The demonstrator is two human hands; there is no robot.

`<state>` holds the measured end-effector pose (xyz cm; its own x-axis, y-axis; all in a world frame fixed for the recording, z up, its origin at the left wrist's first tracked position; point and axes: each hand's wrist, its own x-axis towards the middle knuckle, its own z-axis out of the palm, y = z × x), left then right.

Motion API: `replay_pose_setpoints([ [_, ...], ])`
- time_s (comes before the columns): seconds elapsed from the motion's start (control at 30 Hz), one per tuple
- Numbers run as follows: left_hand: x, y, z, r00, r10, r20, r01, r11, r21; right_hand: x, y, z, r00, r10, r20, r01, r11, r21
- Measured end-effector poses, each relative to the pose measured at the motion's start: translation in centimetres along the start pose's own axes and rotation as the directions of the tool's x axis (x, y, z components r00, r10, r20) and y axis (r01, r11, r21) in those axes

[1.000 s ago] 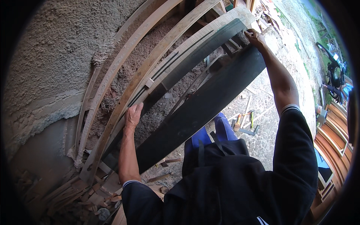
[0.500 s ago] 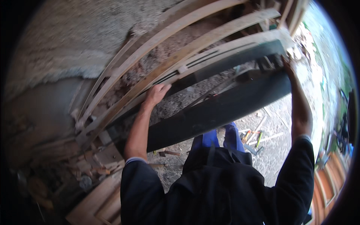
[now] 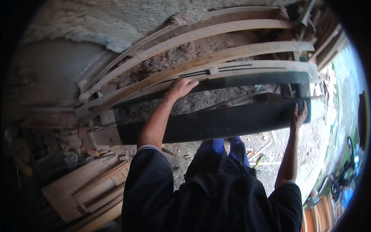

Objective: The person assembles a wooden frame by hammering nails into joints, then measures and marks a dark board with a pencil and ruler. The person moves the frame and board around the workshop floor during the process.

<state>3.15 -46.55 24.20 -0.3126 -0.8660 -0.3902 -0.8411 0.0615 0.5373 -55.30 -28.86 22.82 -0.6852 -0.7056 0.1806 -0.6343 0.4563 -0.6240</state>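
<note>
A long, glossy dark pane [image 3: 208,123], partly see-through like glass, lies across in front of me on a pale wooden frame [image 3: 251,69]. Shavings show through its lighter middle. My left hand [image 3: 182,88] is closed at the far side of the pane, fingers curled by the frame's slotted rail; what lies under the fingertips is hidden. Over at the pane's right end, my right hand [image 3: 300,115] touches the dark surface, its fingers stretched out and a little apart.
Long wooden rails [image 3: 201,58] run behind the pane, with shavings between them and a rough wall beyond. A panelled wooden door [image 3: 83,189] lies at lower left. Tools and wood strips [image 3: 257,156] litter the floor near my legs. Bright ground lies outside at right.
The pane and rails appear more level in the view. My right hand has shifted from the pane's far right corner nearer to me; my left hand stays at the far side.
</note>
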Motion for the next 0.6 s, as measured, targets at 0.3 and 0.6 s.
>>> replay_pose_setpoints([
  [0.3, 0.7, 0.0, 0.0, 0.982, 0.058, -0.181, -0.097, 0.972, -0.215, -11.6, 1.5, -7.2, 0.943, 0.279, -0.179, -0.296, 0.952, -0.076],
  [0.6, -7.7, 12.5, 2.9, 0.615, 0.686, -0.39, -0.514, 0.723, 0.461, -34.9, 14.7, -9.4, 0.405, 0.914, -0.015, -0.896, 0.4, 0.195],
])
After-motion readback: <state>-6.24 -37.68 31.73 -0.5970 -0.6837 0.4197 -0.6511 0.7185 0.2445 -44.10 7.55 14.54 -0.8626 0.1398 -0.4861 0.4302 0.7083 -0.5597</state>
